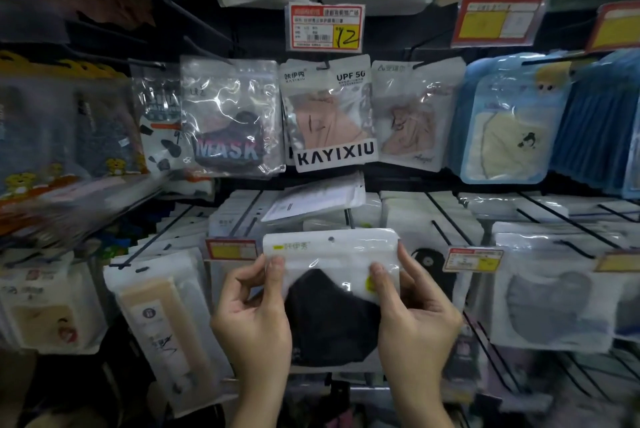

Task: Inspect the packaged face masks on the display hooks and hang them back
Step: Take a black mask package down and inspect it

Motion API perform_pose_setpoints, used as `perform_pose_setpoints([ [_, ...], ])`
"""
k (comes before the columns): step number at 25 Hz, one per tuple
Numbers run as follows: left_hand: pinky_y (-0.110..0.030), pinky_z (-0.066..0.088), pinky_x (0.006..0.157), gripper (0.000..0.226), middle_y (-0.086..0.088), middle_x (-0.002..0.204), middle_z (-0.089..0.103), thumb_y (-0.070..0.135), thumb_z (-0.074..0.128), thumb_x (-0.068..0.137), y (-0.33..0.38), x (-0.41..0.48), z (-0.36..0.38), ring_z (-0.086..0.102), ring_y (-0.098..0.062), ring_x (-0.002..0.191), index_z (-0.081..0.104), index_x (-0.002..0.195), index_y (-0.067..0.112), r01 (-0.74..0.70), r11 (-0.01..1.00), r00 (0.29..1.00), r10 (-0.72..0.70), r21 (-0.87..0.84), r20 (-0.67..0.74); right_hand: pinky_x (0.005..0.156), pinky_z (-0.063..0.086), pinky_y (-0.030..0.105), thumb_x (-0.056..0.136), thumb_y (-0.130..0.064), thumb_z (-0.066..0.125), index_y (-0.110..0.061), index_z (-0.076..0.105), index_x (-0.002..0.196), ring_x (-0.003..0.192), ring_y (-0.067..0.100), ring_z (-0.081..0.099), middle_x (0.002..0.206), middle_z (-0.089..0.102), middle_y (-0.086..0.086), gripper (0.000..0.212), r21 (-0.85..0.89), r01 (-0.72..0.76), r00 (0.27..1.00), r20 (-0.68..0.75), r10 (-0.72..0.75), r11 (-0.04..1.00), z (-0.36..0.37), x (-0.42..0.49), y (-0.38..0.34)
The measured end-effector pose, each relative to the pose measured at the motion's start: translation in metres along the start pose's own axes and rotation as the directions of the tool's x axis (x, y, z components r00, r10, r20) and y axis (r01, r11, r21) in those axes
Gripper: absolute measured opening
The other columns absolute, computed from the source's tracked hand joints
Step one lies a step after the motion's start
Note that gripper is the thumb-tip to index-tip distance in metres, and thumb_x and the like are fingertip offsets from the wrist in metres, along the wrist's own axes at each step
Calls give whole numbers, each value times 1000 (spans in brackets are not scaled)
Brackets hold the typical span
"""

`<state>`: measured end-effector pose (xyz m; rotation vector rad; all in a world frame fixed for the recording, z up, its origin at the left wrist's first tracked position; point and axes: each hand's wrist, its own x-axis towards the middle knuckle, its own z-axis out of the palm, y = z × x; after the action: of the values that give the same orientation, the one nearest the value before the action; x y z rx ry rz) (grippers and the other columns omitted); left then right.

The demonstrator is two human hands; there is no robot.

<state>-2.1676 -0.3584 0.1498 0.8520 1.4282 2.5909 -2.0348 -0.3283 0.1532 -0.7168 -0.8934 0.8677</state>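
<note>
A clear and white packet with a black face mask (330,309) inside is held upright in front of the lower display row. My left hand (254,320) pinches its left edge, thumb on the front. Its right edge is pinched by my right hand (414,320), thumb over a small yellow sticker. The packet's hang hole sits at its top centre, off any hook. Behind and above it a black display hook (349,218) carries white packets.
Middle-row hooks hold a MASK packet (230,122), a pink KAYIXIU packet (330,115), another pink packet (414,115) and blue packets (509,122). A "12" price tag (325,27) hangs above. Beige packets (166,323) hang lower left, a grey one (550,292) lower right.
</note>
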Motion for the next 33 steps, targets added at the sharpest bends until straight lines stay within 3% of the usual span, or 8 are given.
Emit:
perform_pose_setpoints([
  [5,-16,60,81,12,16,90,81,13,81,89,-28,-16,-2,77,-5,87,75,87,23,77,997,997,-78,-24,-23,79,66,27,84,1,86,-22,79,114,92,27,81,99,84,10,38,2,-35,995,-88,35,999,-12,-6,22],
  [13,-15,58,79,15,9,88,82,12,82,91,-48,-22,1,77,-3,87,76,88,26,168,986,985,-168,5,27,84,65,28,89,-8,84,-19,77,125,96,20,81,104,83,5,38,-51,-78,997,-23,77,996,-30,-4,35],
  [19,-8,54,69,12,18,99,76,20,83,92,-32,-20,12,71,12,83,75,96,28,107,978,984,-130,178,123,92,65,35,91,-16,85,-19,75,132,99,10,79,109,83,2,43,-92,-35,999,-24,33,995,-28,15,36],
  [23,-5,48,59,18,29,70,72,24,85,90,-35,-16,15,66,11,62,78,107,26,92,966,977,-135,242,167,93,61,27,90,-16,86,-28,74,133,94,5,67,103,74,-7,46,-116,11,1000,-13,-13,993,-26,20,35],
  [25,-5,49,60,22,26,76,75,25,86,89,-38,-12,16,68,10,64,78,109,26,80,964,978,-125,252,166,95,62,26,90,-12,85,-24,73,134,101,12,74,113,81,1,47,-88,26,1000,-5,-27,996,-25,20,35],
  [27,-9,53,62,27,15,94,78,24,86,89,-39,-11,15,72,7,74,77,114,26,51,972,983,-90,229,162,96,62,26,90,-10,85,-23,72,135,112,19,77,123,80,-2,48,-69,27,1000,6,-27,997,-24,21,35],
  [31,-22,59,73,27,18,104,68,20,79,95,-46,-10,15,70,-6,84,80,121,29,-113,960,970,51,257,239,86,60,30,92,-15,84,-26,78,127,82,3,70,90,73,-15,37,-177,78,997,18,-76,981,-22,22,41],
  [33,-31,60,75,31,17,102,63,15,76,96,-49,-9,16,66,-11,83,78,122,32,-152,950,961,78,273,264,93,64,38,93,-16,83,-27,81,122,96,11,76,101,77,-11,31,-191,62,998,14,-60,980,-21,22,45],
])
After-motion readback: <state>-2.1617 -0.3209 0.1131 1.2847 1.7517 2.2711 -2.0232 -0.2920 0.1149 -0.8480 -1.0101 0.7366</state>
